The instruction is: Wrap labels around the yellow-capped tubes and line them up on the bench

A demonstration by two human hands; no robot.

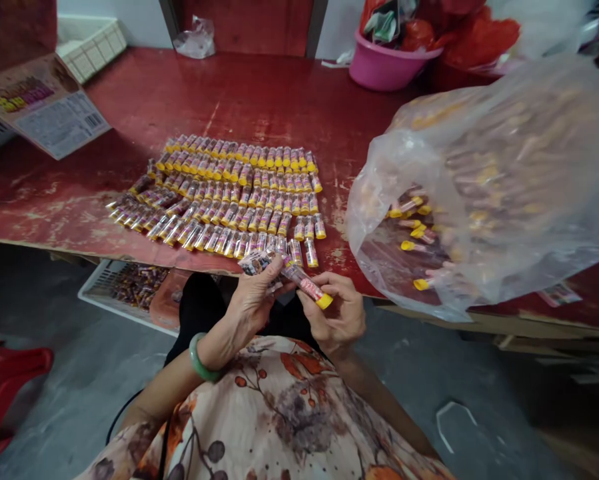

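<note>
Between my hands, over the table's front edge, is a clear tube [306, 285] with a yellow cap and a pink label. My right hand [335, 312] has its fingers closed round the capped end. My left hand [253, 293] pinches a small printed packet [255, 262] near the tube's other end; a green bangle circles that wrist. Just beyond my hands, rows of similar yellow-capped tubes [229, 193] lie on the red table [289, 100]. On the right, a large translucent bag [519, 173] lies with its mouth open, more such tubes inside.
A printed carton [54, 107] and a cream basket [92, 48] occupy the back left. At the back right stands a pink basin [389, 67] holding bags. Below the table edge is a white crate [99, 287] of small items. A red stool [9, 380] stands at lower left.
</note>
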